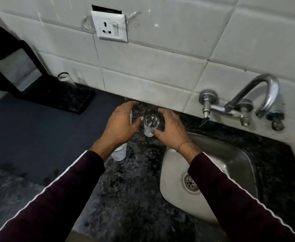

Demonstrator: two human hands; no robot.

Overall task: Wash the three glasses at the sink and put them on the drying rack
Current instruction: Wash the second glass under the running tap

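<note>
Head view, single: worn camera looking forward and steeply down at the sink (pixel 174 161) from close above, sink lower right; wide-angle, tiled wall (pixel 160 67) behind the sink, dark counter (pixel 125 198) left of it.

Both hands, left (pixel 121 124) and right (pixel 170 129), flank an upright glass (pixel 150 125) beside the sink (pixel 176 172).
</note>
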